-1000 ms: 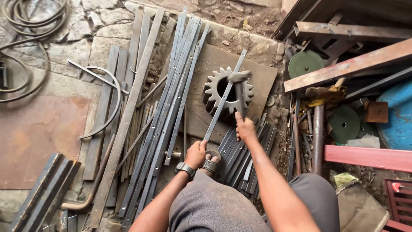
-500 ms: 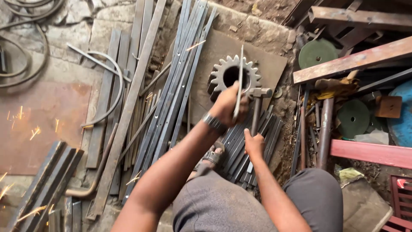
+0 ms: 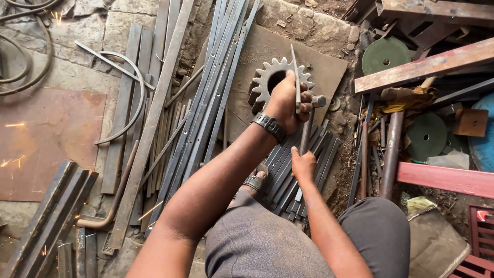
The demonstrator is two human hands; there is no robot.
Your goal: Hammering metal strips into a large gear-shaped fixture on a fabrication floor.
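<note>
Seen from above, the left hand (image 3: 286, 100), wearing a metal wristwatch, has its fingers curled tight around a thin flat steel strip (image 3: 295, 77) standing over a toothed steel gear (image 3: 275, 80) at twelve o'clock. The right hand (image 3: 303, 166) closes on a hammer handle (image 3: 306, 131) at center, above a pile of dull flat bars (image 3: 288, 170).

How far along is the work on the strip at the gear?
Done, it seems: short bars lie stacked by the foot. In hand: the left hand holds a thin strip upright on the gear; the right hand grips a hammer. Probably left: long bars alongside.
</note>
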